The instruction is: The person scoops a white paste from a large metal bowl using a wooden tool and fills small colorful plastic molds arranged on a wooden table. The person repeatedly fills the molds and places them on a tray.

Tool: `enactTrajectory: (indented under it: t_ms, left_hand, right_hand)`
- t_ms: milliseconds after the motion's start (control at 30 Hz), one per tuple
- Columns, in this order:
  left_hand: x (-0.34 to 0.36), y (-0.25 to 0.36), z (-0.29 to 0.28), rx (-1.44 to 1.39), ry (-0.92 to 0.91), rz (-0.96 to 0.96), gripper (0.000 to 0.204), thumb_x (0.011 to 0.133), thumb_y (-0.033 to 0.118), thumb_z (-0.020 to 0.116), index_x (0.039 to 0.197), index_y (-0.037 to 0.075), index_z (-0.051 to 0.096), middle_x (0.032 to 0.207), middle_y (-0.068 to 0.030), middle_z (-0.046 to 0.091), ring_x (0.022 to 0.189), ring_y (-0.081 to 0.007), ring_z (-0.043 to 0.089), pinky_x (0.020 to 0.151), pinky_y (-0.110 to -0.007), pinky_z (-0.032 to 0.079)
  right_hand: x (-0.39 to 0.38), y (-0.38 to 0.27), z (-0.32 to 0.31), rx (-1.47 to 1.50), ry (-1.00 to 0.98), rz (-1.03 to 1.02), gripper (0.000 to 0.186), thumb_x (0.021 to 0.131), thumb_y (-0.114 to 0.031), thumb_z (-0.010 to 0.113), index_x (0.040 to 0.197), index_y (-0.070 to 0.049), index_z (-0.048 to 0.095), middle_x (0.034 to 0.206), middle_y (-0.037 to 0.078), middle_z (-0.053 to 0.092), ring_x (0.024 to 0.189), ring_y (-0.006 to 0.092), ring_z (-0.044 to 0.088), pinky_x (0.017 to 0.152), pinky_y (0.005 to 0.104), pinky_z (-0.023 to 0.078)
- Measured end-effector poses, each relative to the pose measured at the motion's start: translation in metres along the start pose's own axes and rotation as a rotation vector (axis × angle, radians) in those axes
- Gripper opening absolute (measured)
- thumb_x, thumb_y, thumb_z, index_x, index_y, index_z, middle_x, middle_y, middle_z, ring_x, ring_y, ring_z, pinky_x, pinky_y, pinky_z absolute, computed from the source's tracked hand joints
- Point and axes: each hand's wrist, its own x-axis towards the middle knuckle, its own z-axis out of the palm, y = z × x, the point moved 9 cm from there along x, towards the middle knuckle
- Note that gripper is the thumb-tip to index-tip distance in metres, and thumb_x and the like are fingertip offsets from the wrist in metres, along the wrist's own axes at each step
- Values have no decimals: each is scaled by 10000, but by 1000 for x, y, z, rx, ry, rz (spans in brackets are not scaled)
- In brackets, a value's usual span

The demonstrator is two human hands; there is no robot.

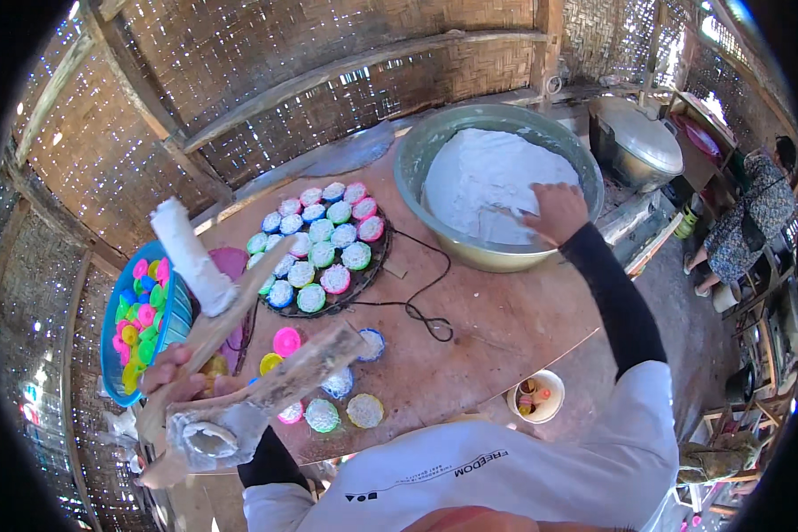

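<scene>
My left hand [191,377] is closed round a wooden press [275,377] made of two rough bars. One bar bears a white-coated cylinder that sticks up; the other has a round, white-smeared opening. Over the large green basin [492,259], my right hand [560,213] reaches onto white dough [479,182], its fingers apart. Below the press, several small coloured cups [323,415] stand on the table, some topped with white strands. Behind them, a round dark tray [363,282] carries many similar filled cups [320,229].
A blue basket [179,315] of bright plastic cups stands left. A cord [421,310] loops across the brown table [488,328]. A white bucket [541,399] is near the front edge. A large lidded pot [638,146] is beyond the basin. Another person [754,213] is at the far right.
</scene>
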Motion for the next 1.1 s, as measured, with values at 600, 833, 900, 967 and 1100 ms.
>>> enactTrajectory:
  t_ms: [600, 833, 900, 967, 1100]
  left_hand:
    - [-23, -24, 12, 208, -232, -181, 437, 608, 58, 778, 989, 72, 565, 1051, -46, 452, 951, -234, 522, 813, -372, 480]
    - [-14, -16, 10, 286, -249, -197, 415, 615, 90, 773, 977, 74, 571, 1029, -57, 478, 920, -237, 536, 790, -370, 482]
    - [-12, -16, 8, 303, -245, -202, 409, 617, 99, 771, 974, 74, 572, 1023, -60, 485, 911, -238, 540, 783, -370, 482]
    - [-10, -15, 8, 311, -247, -203, 404, 619, 108, 770, 971, 74, 574, 1016, -63, 492, 903, -238, 544, 776, -369, 483]
    - [-9, -16, 14, 294, -248, -195, 393, 624, 125, 767, 964, 75, 577, 1004, -69, 506, 885, -240, 552, 763, -368, 484]
  right_hand:
    - [176, 78, 109, -159, -235, -33, 207, 829, -180, 476, 892, -66, 637, 824, 180, 639, 814, 321, 626, 706, 433, 495]
    - [208, 47, 147, -192, -326, -181, 175, 747, -133, 522, 821, -57, 661, 836, 172, 645, 809, 321, 631, 699, 432, 503]
    - [204, 24, 150, -192, -322, -280, 174, 738, -130, 526, 819, -60, 663, 818, 169, 646, 791, 317, 634, 681, 432, 505]
    - [203, 11, 159, -233, -340, -363, 176, 767, -177, 511, 817, -91, 657, 779, 157, 641, 751, 320, 632, 656, 439, 500]
    - [192, -3, 166, -268, -335, -464, 175, 766, -187, 502, 820, -105, 646, 752, 147, 639, 717, 313, 632, 633, 442, 493]
